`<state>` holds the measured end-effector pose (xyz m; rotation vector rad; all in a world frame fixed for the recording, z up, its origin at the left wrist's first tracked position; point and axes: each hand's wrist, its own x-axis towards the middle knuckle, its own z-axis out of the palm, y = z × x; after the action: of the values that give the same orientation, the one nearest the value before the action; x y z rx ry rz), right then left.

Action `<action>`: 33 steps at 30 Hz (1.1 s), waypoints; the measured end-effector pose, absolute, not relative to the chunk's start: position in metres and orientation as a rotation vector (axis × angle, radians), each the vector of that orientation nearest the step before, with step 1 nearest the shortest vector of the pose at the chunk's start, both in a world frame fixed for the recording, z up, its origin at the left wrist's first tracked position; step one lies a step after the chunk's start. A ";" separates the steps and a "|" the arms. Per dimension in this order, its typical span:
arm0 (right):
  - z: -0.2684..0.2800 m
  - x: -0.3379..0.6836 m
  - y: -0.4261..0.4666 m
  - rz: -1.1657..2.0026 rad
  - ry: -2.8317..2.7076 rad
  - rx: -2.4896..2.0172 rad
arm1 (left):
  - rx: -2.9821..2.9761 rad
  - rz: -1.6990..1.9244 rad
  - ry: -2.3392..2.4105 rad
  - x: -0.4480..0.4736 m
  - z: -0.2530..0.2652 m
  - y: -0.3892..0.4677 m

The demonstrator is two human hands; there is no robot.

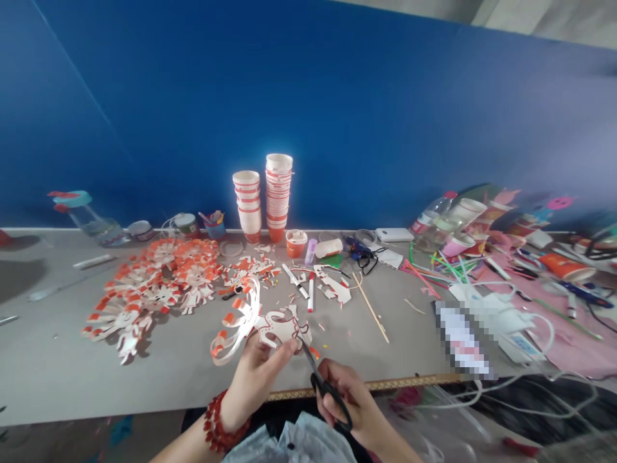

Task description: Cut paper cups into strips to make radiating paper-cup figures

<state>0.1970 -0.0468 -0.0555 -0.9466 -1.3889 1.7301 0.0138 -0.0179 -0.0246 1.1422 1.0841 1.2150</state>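
Note:
My left hand (263, 366) is closed on a white paper cutout (279, 328) marked with dark red outlines, thumb on top. Curled white strips with orange ends (245, 315) fan out from the cutout's left side. In my right hand (344, 392) is a pair of black-handled scissors (332, 393), fingers in the loops. The blades reach up to the cutout's right edge beside my left thumb. Whether the blades are fully closed is hard to see. Small paper scraps (315, 352) lie just below and right of the cutout.
Finished-looking orange and white paper cutouts (164, 276) are heaped at left. Two tall paper cup stacks (278, 199) stand by the blue wall. Markers (311, 292), a wooden stick (371, 308) and a glue gun (359, 247) lie ahead. At right are a power strip (520, 344), cables and bottles (429, 218).

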 end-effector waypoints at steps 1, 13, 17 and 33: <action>-0.056 0.197 -0.047 1.727 -1.397 -0.950 | 1.149 1.210 1.082 0.013 -0.024 -0.018; -0.056 0.208 -0.044 1.768 -1.457 -1.012 | 1.286 1.033 0.962 -0.002 -0.007 -0.010; -0.055 0.207 -0.044 1.761 -1.464 -1.001 | 1.337 1.000 0.933 -0.005 -0.006 -0.008; -0.052 0.207 -0.042 1.842 -1.438 -0.878 | 1.395 0.965 0.891 -0.008 0.006 -0.001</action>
<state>0.2068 -0.0416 -0.0523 -0.8782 -1.4378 1.8422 -0.0076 -0.0009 0.0060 1.3955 0.8907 0.9653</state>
